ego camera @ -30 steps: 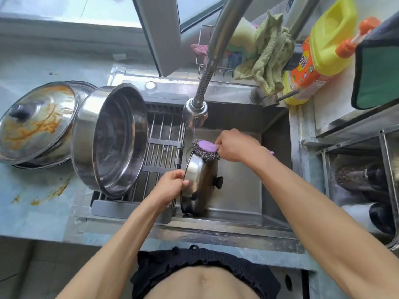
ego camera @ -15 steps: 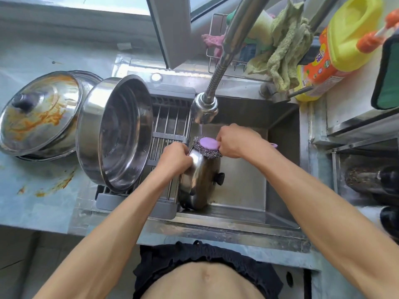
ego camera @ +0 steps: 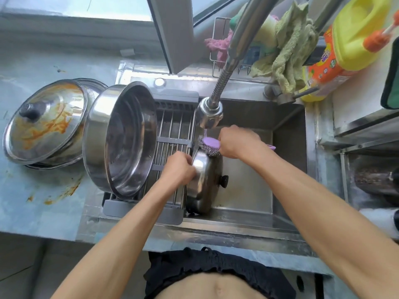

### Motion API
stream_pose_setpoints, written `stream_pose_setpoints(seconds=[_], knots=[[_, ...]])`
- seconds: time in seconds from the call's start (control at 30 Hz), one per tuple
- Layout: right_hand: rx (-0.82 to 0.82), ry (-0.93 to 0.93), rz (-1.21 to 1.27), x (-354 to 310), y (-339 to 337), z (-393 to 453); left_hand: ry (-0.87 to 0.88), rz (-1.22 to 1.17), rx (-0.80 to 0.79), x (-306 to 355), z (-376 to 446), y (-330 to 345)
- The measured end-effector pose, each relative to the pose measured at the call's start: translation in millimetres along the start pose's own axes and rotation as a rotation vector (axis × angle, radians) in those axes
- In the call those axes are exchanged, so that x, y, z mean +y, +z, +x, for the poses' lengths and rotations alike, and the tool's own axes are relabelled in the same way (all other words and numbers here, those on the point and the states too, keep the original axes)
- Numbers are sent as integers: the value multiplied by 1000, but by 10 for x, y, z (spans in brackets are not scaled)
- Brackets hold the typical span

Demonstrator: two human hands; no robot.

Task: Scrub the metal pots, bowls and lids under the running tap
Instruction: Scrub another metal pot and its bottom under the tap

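A steel lid [ego camera: 206, 184] with a black knob stands on edge in the sink [ego camera: 289, 152]. My left hand [ego camera: 178, 169] grips its left rim. My right hand [ego camera: 236, 141] holds a purple-handled steel-wool scrubber [ego camera: 210, 145] against the lid's top edge. Just above, the tap head [ego camera: 209, 114] lets a thin stream fall onto the scrubber. A large steel pot [ego camera: 121, 139] lies on its side on the drain rack [ego camera: 172, 130]. On the counter at left sits a sauce-stained lid [ego camera: 45, 121] over another pot.
A yellow detergent bottle [ego camera: 345, 46] and green cloths [ego camera: 289, 50] stand behind the sink at right. A wire caddy [ego camera: 218, 46] holds a pink cloth. Orange sauce smears [ego camera: 62, 190] mark the counter at left. Shelves with dark items line the right edge.
My left hand has slid up the lid's left rim, away from me. The scrubber stays at the lid's top edge under the tap.
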State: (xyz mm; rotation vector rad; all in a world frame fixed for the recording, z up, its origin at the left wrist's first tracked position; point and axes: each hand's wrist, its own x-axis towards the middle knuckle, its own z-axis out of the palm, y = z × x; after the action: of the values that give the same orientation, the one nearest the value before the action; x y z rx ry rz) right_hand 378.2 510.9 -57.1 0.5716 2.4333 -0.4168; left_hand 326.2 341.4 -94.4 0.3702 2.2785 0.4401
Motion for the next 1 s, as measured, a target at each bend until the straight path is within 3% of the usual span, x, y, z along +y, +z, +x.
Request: stream_pose_setpoints(seconds=[0.07, 0.23, 0.43, 0.6, 0.77, 0.9, 1.0], knots=[[-7, 15, 18, 78, -18, 33, 11, 46, -73, -32, -50, -18], [-36, -47, -36, -15, 34, -140, 40, -80, 53, 162, 137, -39], [-3, -20, 11, -18, 41, 33, 1, -10, -44, -106, 1, -55], [5, -61, -70, -104, 48, -100, 30, -52, 6, -21, 179, -43], [8, -1, -30, 29, 15, -27, 22, 3, -143, -158, -55, 57], [-34, 2, -9, 3, 53, -170, 20, -209, -41, -1, 136, 28], [2, -26, -45, -77, 79, -253, 10, -209, -32, -66, 99, 63]])
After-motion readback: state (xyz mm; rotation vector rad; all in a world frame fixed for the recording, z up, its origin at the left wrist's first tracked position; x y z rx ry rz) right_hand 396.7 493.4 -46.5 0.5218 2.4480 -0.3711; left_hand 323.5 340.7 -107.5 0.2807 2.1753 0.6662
